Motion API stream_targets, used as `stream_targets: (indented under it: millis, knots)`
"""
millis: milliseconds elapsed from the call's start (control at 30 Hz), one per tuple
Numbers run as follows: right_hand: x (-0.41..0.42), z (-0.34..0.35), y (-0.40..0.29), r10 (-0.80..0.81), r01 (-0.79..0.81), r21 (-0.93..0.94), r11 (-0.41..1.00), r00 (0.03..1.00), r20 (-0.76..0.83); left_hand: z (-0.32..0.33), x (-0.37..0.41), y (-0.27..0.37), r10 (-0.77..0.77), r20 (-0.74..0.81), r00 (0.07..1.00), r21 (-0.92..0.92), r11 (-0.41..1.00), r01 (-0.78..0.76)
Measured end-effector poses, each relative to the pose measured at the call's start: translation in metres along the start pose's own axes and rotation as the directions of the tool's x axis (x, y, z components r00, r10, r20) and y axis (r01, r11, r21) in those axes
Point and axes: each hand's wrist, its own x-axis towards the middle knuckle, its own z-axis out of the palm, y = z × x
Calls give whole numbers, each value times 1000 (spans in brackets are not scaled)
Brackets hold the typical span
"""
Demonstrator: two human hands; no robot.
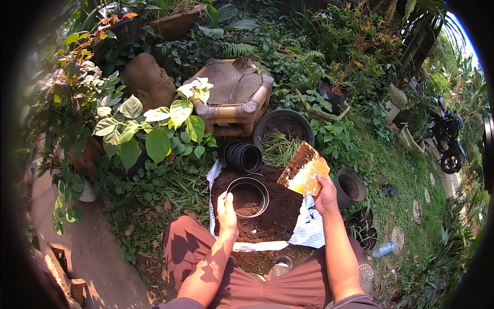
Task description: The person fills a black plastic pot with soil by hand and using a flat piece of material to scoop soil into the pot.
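Note:
My left hand [227,215] grips the rim of a round black plant pot [249,190], thumb on top. A little loose brown soil lies in the bottom of this pot. In my right hand [326,195] is a flat yellow-orange scoop-like piece [313,172], its surface worn white in patches. Dark soil clings along its upper left side, and it is held tilted, apart from the pot. Beneath both hands a heap of dark soil [279,199] spreads over a white plastic sack [310,228] that bears print.
Behind the soil lie nested black pots [232,156] and a grey basin [310,131] holding cut grass. A bamboo stool [235,87] and a boulder [148,83] stand farther back. At right are a grey pot [359,193], small black pots [361,228] and a plastic bottle [384,249]. Leafy branches [158,145] overhang the left.

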Motion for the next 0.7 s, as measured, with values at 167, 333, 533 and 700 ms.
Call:
stream_targets:
  millis: [167,333,533,700]
  knots:
    - [-41,35,-6,88,-83,-83,993,994,62,-9,1,-18,-46,94,995,-33,998,50]
    - [-51,56,21,16,-5,-115,993,996,92,-14,2,-24,-90,99,991,-32,995,93]
    - [-48,51,26,-69,91,-182,979,990,124,-8,1,-26,-48,162,986,6,999,48]
    - [-52,56,27,-152,199,-235,951,967,205,-12,7,-38,-96,195,976,60,994,86]
